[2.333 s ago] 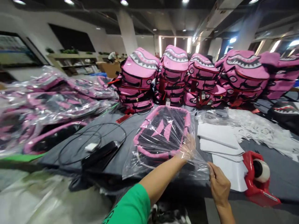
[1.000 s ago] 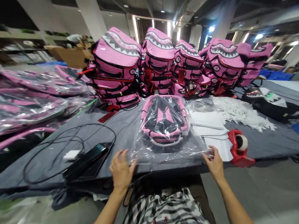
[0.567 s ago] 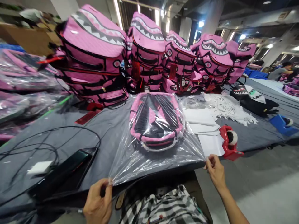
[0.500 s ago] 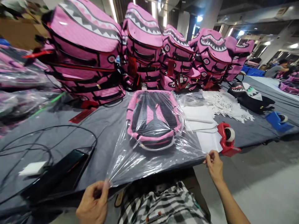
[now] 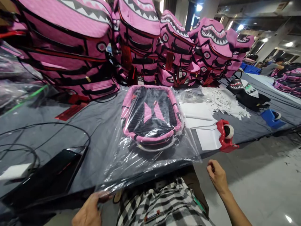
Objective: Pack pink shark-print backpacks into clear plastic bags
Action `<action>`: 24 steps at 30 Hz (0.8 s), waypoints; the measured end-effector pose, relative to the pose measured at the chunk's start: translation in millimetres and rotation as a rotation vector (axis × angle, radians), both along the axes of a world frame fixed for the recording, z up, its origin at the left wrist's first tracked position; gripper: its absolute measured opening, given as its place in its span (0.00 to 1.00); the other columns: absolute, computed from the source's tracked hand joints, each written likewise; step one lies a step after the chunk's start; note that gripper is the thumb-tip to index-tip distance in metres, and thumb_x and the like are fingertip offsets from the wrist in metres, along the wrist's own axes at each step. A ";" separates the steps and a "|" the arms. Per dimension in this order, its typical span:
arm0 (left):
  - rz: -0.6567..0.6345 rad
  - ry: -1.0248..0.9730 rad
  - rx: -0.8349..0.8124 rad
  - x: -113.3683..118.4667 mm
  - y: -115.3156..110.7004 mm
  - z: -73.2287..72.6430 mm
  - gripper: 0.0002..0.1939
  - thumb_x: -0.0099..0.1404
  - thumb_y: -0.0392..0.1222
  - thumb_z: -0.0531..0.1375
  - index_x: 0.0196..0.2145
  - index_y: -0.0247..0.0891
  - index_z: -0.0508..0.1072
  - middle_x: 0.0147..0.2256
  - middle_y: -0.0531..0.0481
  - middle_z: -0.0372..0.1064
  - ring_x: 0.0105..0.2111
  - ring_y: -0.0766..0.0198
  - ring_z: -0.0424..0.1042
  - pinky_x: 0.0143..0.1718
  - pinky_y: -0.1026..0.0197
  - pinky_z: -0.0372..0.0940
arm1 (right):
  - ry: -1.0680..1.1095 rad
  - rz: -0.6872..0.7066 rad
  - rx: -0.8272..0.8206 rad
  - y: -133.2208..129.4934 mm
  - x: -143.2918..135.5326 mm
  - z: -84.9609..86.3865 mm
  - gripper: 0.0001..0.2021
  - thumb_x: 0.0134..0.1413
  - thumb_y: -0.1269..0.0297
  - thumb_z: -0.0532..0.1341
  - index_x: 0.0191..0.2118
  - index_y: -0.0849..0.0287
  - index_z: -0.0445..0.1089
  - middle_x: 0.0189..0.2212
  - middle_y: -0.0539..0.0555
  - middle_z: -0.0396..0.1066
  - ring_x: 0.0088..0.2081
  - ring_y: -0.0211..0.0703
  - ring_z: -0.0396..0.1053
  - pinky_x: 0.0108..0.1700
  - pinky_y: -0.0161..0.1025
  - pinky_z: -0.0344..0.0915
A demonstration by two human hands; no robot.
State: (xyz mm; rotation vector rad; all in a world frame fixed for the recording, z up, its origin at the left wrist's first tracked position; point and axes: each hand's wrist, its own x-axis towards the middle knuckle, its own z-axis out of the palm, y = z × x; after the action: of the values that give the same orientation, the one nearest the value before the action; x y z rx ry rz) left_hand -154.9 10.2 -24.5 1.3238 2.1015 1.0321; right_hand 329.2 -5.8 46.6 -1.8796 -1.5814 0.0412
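A pink and black backpack (image 5: 154, 110) lies flat inside a clear plastic bag (image 5: 127, 163), its back panel with pink shapes facing up. At the bag's near left corner, my left hand (image 5: 90, 207) has its fingers closed on the plastic edge. My right hand (image 5: 217, 175) hangs just off the table edge, close to the bag's right corner but apart from it. Its fingers are curled in, with nothing seen in them.
Stacks of pink shark-mouth backpacks (image 5: 138, 40) stand along the back. White sheets (image 5: 207, 138), a red tape dispenser (image 5: 227, 136), a blue tape dispenser (image 5: 272, 119) and a black shark-print item (image 5: 249, 94) lie right. A dark phone (image 5: 63, 160) and cables lie left.
My right hand has let go of the bag's right corner and moved slightly down. The plastic, stretched tight before, now lies looser. The left hand has shifted a little down and left.
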 end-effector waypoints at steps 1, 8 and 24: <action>0.000 -0.061 -0.085 -6.1 -3.2 1.5 0.19 0.51 0.58 0.51 0.25 0.46 0.76 0.26 0.50 0.79 0.32 0.49 0.78 0.36 0.52 0.71 | 0.053 -0.034 -0.025 -1.0 2.1 0.9 0.11 0.59 0.56 0.52 0.30 0.55 0.65 0.25 0.50 0.69 0.25 0.39 0.69 0.30 0.35 0.67; 0.156 -0.229 0.001 -8.4 29.4 68.2 0.27 0.52 0.65 0.55 0.39 0.42 0.73 0.32 0.47 0.79 0.38 0.50 0.78 0.39 0.55 0.69 | 0.564 -0.112 -0.338 68.0 9.1 16.3 0.32 0.44 0.31 0.54 0.36 0.58 0.70 0.31 0.61 0.77 0.31 0.52 0.76 0.28 0.43 0.71; -0.034 -0.178 -0.029 23.9 90.3 65.4 0.19 0.60 0.59 0.50 0.21 0.44 0.58 0.18 0.56 0.56 0.22 0.63 0.63 0.31 0.61 0.60 | 0.123 -0.013 -0.266 114.6 -17.5 16.4 0.27 0.49 0.29 0.46 0.22 0.50 0.55 0.12 0.50 0.61 0.17 0.45 0.62 0.24 0.41 0.57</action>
State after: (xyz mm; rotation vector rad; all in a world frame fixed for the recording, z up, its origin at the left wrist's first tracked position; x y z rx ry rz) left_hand -131.0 100.4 40.9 1.2027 1.9485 1.0609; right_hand 311.7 108.8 63.0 -2.0450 -1.5390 0.3708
